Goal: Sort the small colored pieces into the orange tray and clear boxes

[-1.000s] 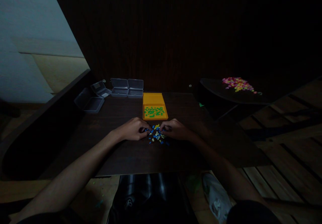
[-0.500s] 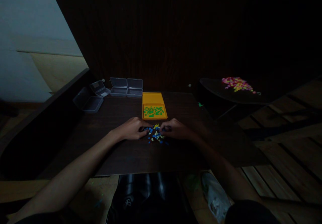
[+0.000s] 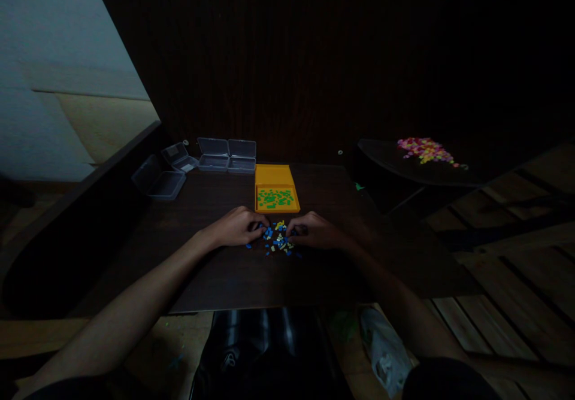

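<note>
A small heap of blue, yellow and white pieces (image 3: pixel 277 241) lies on the dark wooden table (image 3: pixel 233 274). My left hand (image 3: pixel 236 227) rests at the heap's left edge, fingers curled and pinching among the pieces. My right hand (image 3: pixel 314 231) sits at the heap's right edge, fingers curled the same way. What either pinch holds is too small and dark to make out. Just behind the heap stands an open orange box (image 3: pixel 275 189) with several green pieces in its near half.
Open clear plastic boxes stand at the back left: a pair (image 3: pixel 227 155), a tilted one (image 3: pixel 179 157) and a larger one (image 3: pixel 159 179). A pile of pink and yellow pieces (image 3: pixel 424 150) lies on a dark surface at the right. A chair seat (image 3: pixel 265 352) is below the table edge.
My left hand has shifted slightly up toward the orange box, uncovering a few blue pieces at the heap's left. The right hand has barely moved.
</note>
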Available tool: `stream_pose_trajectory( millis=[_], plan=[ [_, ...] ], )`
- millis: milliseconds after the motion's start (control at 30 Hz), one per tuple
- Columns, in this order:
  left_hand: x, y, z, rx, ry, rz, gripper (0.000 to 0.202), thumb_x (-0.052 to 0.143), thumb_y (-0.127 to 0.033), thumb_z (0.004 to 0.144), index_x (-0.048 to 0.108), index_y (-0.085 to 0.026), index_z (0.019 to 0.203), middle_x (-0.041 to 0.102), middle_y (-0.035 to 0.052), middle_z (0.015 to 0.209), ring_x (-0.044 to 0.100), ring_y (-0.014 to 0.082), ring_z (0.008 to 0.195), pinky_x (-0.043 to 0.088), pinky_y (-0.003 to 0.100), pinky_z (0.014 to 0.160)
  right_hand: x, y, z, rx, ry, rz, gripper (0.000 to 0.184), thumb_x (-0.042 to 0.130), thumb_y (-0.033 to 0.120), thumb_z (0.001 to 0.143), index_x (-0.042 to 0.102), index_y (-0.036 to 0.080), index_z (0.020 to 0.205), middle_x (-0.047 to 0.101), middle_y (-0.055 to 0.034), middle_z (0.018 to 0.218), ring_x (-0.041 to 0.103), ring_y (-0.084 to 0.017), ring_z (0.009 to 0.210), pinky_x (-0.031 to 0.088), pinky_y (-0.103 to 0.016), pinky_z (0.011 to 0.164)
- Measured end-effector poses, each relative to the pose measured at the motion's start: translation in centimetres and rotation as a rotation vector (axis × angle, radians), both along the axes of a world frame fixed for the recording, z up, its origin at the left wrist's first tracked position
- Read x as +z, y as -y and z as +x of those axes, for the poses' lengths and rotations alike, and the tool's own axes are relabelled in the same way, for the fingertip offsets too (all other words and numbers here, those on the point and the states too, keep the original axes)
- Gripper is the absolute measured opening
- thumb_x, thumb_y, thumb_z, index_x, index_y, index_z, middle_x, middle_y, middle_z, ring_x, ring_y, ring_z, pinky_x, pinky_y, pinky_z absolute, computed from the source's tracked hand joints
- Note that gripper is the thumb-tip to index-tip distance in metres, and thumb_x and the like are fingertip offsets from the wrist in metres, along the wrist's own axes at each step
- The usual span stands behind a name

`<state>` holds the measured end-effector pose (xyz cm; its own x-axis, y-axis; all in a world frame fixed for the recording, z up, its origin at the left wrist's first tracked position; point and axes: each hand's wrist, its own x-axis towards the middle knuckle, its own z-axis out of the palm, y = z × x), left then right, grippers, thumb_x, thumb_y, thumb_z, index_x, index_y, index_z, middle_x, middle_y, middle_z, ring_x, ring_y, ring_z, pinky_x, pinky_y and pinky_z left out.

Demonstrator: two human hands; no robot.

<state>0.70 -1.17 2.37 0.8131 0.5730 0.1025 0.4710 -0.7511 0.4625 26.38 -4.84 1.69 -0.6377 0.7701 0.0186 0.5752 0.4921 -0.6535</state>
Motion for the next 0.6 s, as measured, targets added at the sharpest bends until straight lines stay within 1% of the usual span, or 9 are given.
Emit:
stream_pose_trajectory(
  millis=[67, 200, 367, 600],
  plan=[
    [-0.05, 0.05, 0.06, -0.004, 0.007, -0.001, 0.027, 0.053, -0.022, 0.088, 0.074, -0.017, 0.104, 0.067, -0.0003, 0.063, 0.054, 0.0087, 0.05, 0.036, 0.02, 0.054, -0.07, -0.07, 0.03, -0.009, -0.003, -0.011, 0.018, 0.066, 0.028, 0.081, 0.072, 0.013, 0.088, 0.05, 0.006, 0.056, 0.044, -0.007, 0.052, 0.032, -0.02, 0.054],
    [-0.18, 0.16, 0.24, -0.027, 0.016, -0.017, 0.026, 0.052, -0.022, 0.09, 0.074, -0.018, 0.103, 0.073, 0.0014, 0.075, 0.06, 0.009, 0.056, 0.039, 0.019, 0.057, -0.11, -0.13, 0.08, -0.027, -0.012, -0.023, 0.019, 0.066, 0.028, 0.08, 0.072, 0.013, 0.089, 0.048, 0.0066, 0.055, 0.042, -0.007, 0.05, 0.03, -0.02, 0.053],
    [-0.25, 0.22, 0.37, -0.013, 0.007, -0.004, 0.025, 0.052, -0.024, 0.091, 0.074, -0.018, 0.101, 0.074, 0.0017, 0.076, 0.062, 0.01, 0.058, 0.04, 0.019, 0.058, -0.1, -0.17, 0.06, -0.049, -0.013, -0.013, 0.018, 0.065, 0.027, 0.081, 0.071, 0.012, 0.09, 0.047, 0.0071, 0.055, 0.042, -0.007, 0.05, 0.03, -0.02, 0.053],
    [0.01, 0.43, 0.43, -0.007, -0.03, -0.01, 0.028, 0.05, -0.022, 0.09, 0.073, -0.019, 0.105, 0.075, 0.0023, 0.078, 0.064, 0.011, 0.06, 0.041, 0.02, 0.061, -0.38, -0.1, -0.27, -0.119, -0.011, 0.029, 0.023, 0.06, 0.027, 0.086, 0.071, 0.015, 0.101, 0.044, 0.008, 0.056, 0.039, -0.007, 0.05, 0.029, -0.021, 0.055]
  ],
)
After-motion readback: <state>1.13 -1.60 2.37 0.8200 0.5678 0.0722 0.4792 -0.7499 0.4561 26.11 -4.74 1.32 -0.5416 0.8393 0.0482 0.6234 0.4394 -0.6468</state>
